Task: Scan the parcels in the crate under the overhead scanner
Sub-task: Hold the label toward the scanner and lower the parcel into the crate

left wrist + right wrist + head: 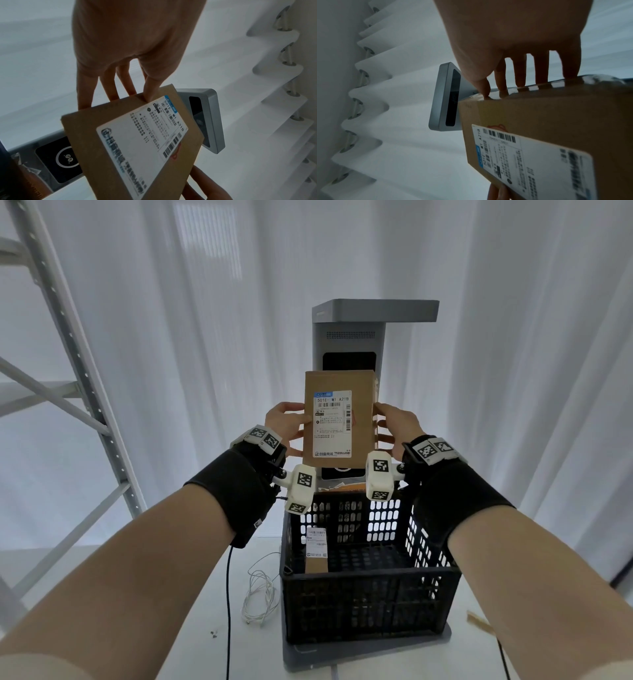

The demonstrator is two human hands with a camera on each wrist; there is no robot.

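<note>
Both hands hold 1 brown cardboard parcel (337,419) up in front of the grey scanner (349,337), below its overhanging head and above the black crate (370,594). The parcel stands roughly upright in the head view, its white shipping label (333,424) facing the person, with barcodes and the print "501E M1 A21B" readable.

The left hand (286,428) takes the parcel's left edge: its grip is a pinch, thumb on the labelled face and fingers (113,88) reaching behind the box, as the left wrist view shows. The right hand (395,426) takes the right edge in the same way, its grip pinching the box between the thumb at the front edge and fingers (520,75) spread along the taped side, seen from the right wrist view.

The crate sits on a grey base plate (342,652) on the white counter (191,611). Inside it, against the left wall, 1 more parcel with a white label (317,549) stands on end. Behind the crate, at the scanner's foot, something orange (346,487) shows, too hidden to name.

A coil of white cable (260,590) lies on the counter left of the crate, and a black cable (228,611) hangs from the left wrist strap. A metal rack (68,354) stands at far left before white curtains (513,337).
</note>
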